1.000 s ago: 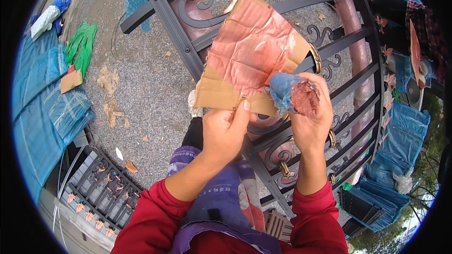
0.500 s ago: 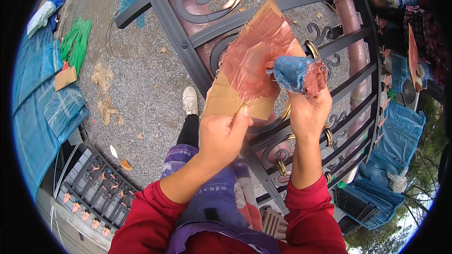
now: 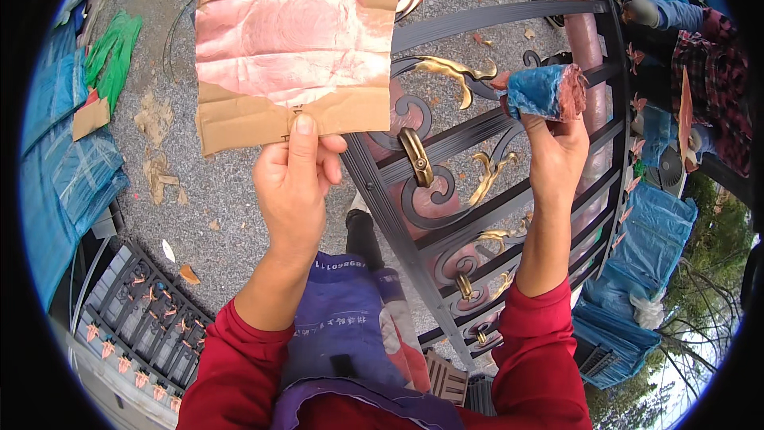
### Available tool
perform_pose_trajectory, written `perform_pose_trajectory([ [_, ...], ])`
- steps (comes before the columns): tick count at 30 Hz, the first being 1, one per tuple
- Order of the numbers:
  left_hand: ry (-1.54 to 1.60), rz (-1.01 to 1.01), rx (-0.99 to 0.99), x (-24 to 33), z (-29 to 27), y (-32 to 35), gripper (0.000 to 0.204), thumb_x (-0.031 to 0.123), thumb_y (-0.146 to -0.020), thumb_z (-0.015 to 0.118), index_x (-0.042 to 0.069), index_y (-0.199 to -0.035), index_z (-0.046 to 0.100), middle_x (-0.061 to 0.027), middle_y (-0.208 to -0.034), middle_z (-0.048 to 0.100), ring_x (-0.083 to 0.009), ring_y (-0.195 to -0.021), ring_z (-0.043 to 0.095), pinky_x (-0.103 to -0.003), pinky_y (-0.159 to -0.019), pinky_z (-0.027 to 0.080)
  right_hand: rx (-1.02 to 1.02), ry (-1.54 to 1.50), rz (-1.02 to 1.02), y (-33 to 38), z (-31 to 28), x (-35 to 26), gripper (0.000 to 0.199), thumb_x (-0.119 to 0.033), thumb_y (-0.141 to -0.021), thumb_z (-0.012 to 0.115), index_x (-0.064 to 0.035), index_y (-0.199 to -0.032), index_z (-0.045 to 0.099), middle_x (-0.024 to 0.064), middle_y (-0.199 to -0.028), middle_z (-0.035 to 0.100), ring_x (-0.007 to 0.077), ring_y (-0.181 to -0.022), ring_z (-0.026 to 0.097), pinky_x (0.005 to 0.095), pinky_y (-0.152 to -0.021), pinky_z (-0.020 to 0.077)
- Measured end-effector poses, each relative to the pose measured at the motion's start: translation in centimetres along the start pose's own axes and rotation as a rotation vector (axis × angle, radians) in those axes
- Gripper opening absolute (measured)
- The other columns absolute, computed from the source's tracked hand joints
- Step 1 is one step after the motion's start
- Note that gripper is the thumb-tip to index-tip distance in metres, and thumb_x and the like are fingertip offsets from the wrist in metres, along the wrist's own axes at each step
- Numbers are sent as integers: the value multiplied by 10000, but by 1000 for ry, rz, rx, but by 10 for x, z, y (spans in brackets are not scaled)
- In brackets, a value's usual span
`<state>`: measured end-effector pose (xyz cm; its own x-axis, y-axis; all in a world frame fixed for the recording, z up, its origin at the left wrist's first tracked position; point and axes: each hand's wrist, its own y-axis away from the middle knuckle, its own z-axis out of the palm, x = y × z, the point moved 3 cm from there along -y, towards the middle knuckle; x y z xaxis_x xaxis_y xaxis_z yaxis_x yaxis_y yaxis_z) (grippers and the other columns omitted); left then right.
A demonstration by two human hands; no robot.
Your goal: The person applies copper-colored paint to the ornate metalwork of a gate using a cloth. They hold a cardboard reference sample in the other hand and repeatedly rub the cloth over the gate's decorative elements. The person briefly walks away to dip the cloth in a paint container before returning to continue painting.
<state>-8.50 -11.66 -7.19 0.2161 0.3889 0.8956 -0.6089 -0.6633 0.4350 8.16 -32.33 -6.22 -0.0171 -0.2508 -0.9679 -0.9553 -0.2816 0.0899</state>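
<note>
Two grips, wide apart, colour on both loads

And it's the left hand [image 3: 294,183] up front, clamped on the lower edge of a squarish, creased sheet of brown cardboard [image 3: 294,52], thumb pressed flat on its face! A broad pink-copper smear [image 3: 255,20] swirls over most of that face; wet or dry, we can't tell from here. The sheet hangs raised over the grey gravel ground [image 3: 231,215].

Out to the right, the right hand [image 3: 557,147] is closed around a stubby bundle wrapped in crinkled blue plastic [image 3: 535,92], reddish stuffing showing at its wide end, a reddish tuft at its narrow one. It's held above the dark grey scrolled metal gate [image 3: 517,12], and in this view that tuft sits just beside a golden leaf-shaped ornament [image 3: 458,76]. Touching? Doesn't look it, though depth is hard to judge.

Where's the danger? That one-edge pinch, I'd say: a gust or a loosening thumb could fold the sheet or drop it face-down on the gravel. And if the colour is wet, a careless swing of the bundle could streak the golden ornament red.
</note>
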Motion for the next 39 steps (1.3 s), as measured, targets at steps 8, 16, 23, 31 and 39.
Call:
perform_pose_trajectory([
  [8, 25, -7, 57, -4, -8, -5, 446, 360, -990, 458, 14, -752, 610, -13, -566, 533, -39, -479, 425, -181, -441, 304, -160, 703, -486, -22, 59, 2, 346, 54, -669, 585, -59, -991, 644, 89, -867, 630, 288, -801, 524, 366, -755, 420],
  [16, 39, 6, 116, -7, -17, -7, 414, 333, -990, 466, 10, -759, 585, -35, -561, 524, -56, -448, 407, -192, -411, 275, -170, 619, -439, -28, 47, -5, 343, 62, -669, 608, -80, -977, 659, 56, -908, 652, 268, -850, 520, 347, -819, 414],
  [23, 46, -21, 95, -5, -27, -7, 439, 350, -988, 466, 14, -750, 618, -10, -573, 544, -36, -477, 427, -173, -445, 307, -55, 792, -435, -39, 37, 2, 319, 53, -685, 626, -79, -973, 659, 59, -892, 649, 262, -836, 520, 344, -786, 416],
  [31, 45, -27, 123, -3, -24, -3, 426, 345, -987, 467, 18, -744, 592, -25, -566, 534, -51, -461, 423, -187, -419, 291, -65, 827, -456, -46, 36, 10, 361, 65, -670, 617, -67, -1004, 650, 81, -934, 650, 283, -838, 517, 364, -813, 413],
  [39, 19, -33, 61, -4, -33, -5, 414, 336, -989, 466, 17, -762, 601, -27, -627, 578, -43, -498, 462, -178, -440, 323, -177, 827, -457, -44, 48, 9, 342, 28, -671, 630, -77, -997, 648, 73, -894, 636, 300, -848, 513, 373, -792, 408],
])
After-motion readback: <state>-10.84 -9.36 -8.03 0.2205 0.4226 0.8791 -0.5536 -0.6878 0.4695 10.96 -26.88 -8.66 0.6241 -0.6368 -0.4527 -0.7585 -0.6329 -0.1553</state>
